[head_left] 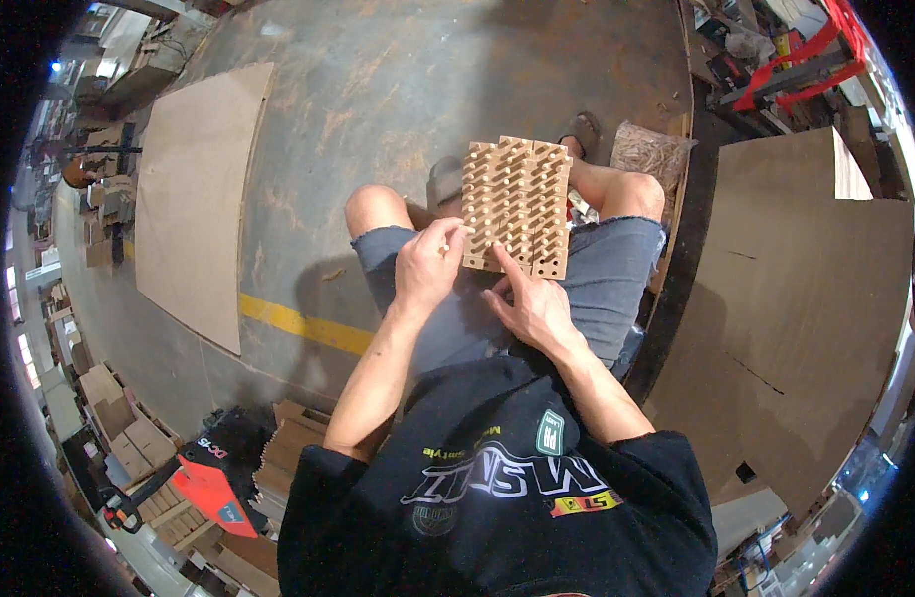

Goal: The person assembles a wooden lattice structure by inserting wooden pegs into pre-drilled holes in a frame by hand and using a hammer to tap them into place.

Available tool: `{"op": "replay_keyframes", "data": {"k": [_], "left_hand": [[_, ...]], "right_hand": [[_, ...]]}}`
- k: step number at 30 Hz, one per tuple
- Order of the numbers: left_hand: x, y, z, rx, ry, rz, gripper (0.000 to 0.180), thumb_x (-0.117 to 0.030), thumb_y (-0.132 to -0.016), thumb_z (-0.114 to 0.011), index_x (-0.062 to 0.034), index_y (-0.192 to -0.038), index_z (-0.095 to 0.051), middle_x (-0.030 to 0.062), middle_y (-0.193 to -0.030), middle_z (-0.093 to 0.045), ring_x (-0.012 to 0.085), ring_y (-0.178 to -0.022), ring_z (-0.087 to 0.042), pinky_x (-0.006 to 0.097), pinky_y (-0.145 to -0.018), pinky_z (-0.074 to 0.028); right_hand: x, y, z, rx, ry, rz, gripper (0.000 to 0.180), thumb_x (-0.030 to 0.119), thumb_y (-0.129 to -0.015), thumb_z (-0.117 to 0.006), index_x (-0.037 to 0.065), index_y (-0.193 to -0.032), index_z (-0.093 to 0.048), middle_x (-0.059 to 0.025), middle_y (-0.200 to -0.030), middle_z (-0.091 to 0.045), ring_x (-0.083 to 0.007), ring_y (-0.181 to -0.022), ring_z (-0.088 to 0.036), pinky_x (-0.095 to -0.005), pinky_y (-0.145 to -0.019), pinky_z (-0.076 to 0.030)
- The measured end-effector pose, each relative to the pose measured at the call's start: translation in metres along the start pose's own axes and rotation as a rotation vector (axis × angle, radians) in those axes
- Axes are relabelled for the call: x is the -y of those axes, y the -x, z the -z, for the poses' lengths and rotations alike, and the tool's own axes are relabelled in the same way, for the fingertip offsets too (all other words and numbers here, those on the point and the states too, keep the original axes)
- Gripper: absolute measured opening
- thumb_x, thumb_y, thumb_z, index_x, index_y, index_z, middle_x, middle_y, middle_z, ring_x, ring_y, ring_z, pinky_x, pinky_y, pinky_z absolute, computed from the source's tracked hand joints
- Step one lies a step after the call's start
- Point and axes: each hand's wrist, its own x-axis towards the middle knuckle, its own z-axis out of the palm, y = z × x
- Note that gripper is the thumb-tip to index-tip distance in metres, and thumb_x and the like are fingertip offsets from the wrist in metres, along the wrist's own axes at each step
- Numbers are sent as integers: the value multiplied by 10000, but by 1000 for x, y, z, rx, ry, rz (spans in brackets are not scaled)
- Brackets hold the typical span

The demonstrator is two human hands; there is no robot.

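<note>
A wooden block board (549, 270), drilled with rows of holes, rests at my lap between my knees. Short wooden dowels (515, 189) stand up from most of it, leaning slightly in the view; bare holes show along its near edge. My left hand (430, 264) is at the board's left edge, thumb and fingers pinched around what looks like a small pale dowel, mostly hidden by the fingers. From the near side, my right hand (537, 310) reaches in with its index finger stretched out to the nearest dowels. Its thumb is apart from that finger, and nothing shows in its grasp.
A clear bag of pale wooden sticks (648, 149) lies beyond my right knee. Large flat brown sheets (203, 189) lie on the left floor and at the right (786, 328). A red and black machine (216, 490) stands at lower left, near stacked wood pieces (144, 443).
</note>
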Motion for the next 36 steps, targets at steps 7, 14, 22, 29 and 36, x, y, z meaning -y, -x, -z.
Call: {"op": "replay_keyframes", "data": {"k": [7, 14, 22, 29, 36], "left_hand": [[1, 0, -5, 1, -175, -217, 80, -152, -910, -665, -89, -952, -641, 130, -830, -705, 326, -741, -697, 421, -631, -565], [-4, -1, -11, 129, -344, -119, 109, -166, -905, -669, -67, -935, -635, 134, -851, -710, 349, -736, -684, 432, -624, -553], [0, -7, -2, 172, 85, 192, 247, -257, -923, -699, -18, -876, -652, 126, -735, -694, 192, -642, -659, 356, -596, -518], [8, -8, -5, 232, 226, 355, 294, -272, -949, -701, -43, -793, -603, -50, -637, -512, 38, -606, -423, 250, -533, -368], [32, -4, -20, 312, 434, 364, 279, -297, -970, -666, -40, -870, -621, -25, -791, -628, 41, -685, -511, 229, -589, -409]], "right_hand": [[1, -1, 1, 17, 1, -9, 707, 236, -847, -740, 78, -1465, -436, -57, -832, -737, -297, -737, -709, -401, -682, -563], [1, 0, 3, 11, -12, 3, 668, 233, -852, -735, 65, -1439, -464, -63, -836, -734, -302, -743, -707, -402, -687, -562], [-2, 7, 10, 57, -148, 6, 563, 242, -869, -724, 103, -1384, -543, -84, -906, -730, -308, -825, -701, -404, -737, -556], [-5, 12, 12, 48, -188, 67, 501, 204, -882, -707, 94, -1351, -571, -96, -919, -727, -313, -842, -697, -401, -748, -553], [-9, 23, 30, -93, -256, 155, 337, 231, -900, -667, 75, -1198, -664, -147, -981, -722, -332, -915, -692, -423, -801, -552]]}}
